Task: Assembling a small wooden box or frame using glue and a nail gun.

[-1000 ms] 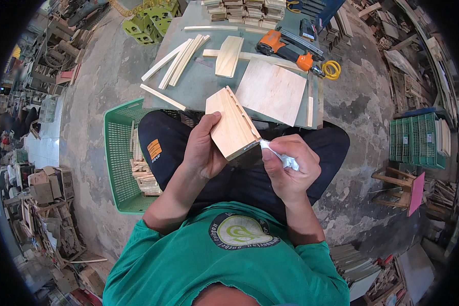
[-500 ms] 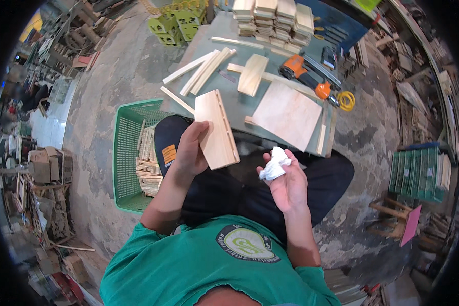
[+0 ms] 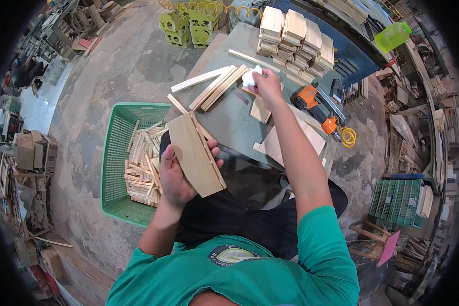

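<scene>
My left hand is wrapped round a light wooden panel with a curved edge and a thin strip along its right side, held tilted above my lap. Stretched out over the table, my right hand pinches a crumpled white cloth or tissue. Close to that cloth lie several narrow wooden strips. Partly behind my right wrist is another shaped wooden piece. A flat pale board rests nearer me, partly covered by my right forearm.
Left of my legs stands a green basket full of wooden strips. An orange and black nail gun with a yellow coiled hose lies at the table's right. Stacked wooden pieces fill the far end. Green crates stand at right.
My right hand has moved from above my lap, where it lay open with the white cloth, forward over the table and now pinches it. The panel in my left hand has shifted lower and left.
</scene>
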### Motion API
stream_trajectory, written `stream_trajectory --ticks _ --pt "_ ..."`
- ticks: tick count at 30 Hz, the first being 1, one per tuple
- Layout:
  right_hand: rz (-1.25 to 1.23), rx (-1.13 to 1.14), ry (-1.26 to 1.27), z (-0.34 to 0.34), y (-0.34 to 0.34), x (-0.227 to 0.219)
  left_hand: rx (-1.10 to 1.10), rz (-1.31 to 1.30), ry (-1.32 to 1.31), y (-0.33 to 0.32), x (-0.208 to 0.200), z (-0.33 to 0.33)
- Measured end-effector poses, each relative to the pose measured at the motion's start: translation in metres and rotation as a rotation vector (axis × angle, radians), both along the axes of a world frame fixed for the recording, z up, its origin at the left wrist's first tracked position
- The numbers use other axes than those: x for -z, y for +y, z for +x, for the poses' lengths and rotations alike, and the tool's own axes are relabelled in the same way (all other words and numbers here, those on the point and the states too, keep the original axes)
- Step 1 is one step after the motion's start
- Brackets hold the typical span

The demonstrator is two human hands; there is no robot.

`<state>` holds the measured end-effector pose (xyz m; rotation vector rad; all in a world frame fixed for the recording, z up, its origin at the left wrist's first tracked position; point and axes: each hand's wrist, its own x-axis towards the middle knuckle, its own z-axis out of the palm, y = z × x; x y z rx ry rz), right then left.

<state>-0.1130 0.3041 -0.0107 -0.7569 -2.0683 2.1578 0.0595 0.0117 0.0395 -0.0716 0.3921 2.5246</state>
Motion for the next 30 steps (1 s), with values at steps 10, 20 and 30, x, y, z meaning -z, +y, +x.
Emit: stream_trajectory --ticks 10,20,30 --pt "0.913 0.196 -0.199 0.200 0.110 0.010 0.106 -0.036 0.007 -0.002 0.022 -0.012" --pt "0.853 0.409 -0.569 0.267 0.080 0.028 0.221 -0.206 0.012 0.044 -0.001 -0.002" --pt "-0.132 0.501 0.196 0.345 0.072 -0.053 0.323 -0.371 0.160 0.059 -0.011 0.018"
